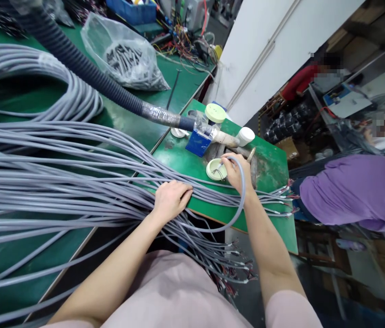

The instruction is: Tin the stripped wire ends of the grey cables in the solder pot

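In the head view, my right hand (236,173) pinches the end of a grey cable (242,200), which arches back in a loop toward the bundle. The thin stripped wires at its tip point down into a small round cream-coloured dish (212,170). What fills the dish is too small to make out. My left hand (171,199) lies with curled fingers over a thick bundle of grey cables (117,182); the grip underneath is hidden. Cable ends with white sleeves and red and dark wires (286,198) reach the table's right edge.
A ribbed hose (110,89) slants down to a nozzle beside a blue box (198,142). Behind the dish stand a white cup (246,135) and a pale green lid (215,112). Coiled cable (76,98) and a plastic bag (124,54) lie left. A person in purple (356,193) is at right.
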The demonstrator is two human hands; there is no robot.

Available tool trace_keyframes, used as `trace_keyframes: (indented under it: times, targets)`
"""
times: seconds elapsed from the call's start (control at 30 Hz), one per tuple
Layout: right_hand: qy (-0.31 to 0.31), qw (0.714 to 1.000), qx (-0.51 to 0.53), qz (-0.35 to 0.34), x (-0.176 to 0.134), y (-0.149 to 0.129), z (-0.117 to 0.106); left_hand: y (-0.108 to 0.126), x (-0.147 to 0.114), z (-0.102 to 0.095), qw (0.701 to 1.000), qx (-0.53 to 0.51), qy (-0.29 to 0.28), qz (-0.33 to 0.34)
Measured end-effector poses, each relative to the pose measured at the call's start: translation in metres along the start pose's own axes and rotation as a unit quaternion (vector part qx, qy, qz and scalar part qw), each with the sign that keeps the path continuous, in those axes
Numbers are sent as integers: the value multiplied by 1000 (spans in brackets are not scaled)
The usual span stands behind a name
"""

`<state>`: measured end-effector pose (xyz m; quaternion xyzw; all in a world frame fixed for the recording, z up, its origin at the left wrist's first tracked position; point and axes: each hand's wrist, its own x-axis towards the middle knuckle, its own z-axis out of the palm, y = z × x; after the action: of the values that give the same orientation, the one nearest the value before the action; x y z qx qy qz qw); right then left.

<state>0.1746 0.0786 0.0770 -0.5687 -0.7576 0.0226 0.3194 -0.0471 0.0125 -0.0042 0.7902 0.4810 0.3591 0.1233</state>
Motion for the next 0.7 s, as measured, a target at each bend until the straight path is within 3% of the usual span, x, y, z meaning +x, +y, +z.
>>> trace_keyframes:
  times: [0.27, 0.43, 0.7]
  targets:
    - [4, 1000, -13, 3, 2, -2, 0, -1, 0, 2, 1000, -12, 2, -4]
    - [55, 998, 2, 20, 5, 2, -18, -1, 1, 0, 1000, 5, -6, -2]
    - [118, 989, -42, 73, 14, 45, -46, 0, 4, -4, 1000, 7, -25, -11]
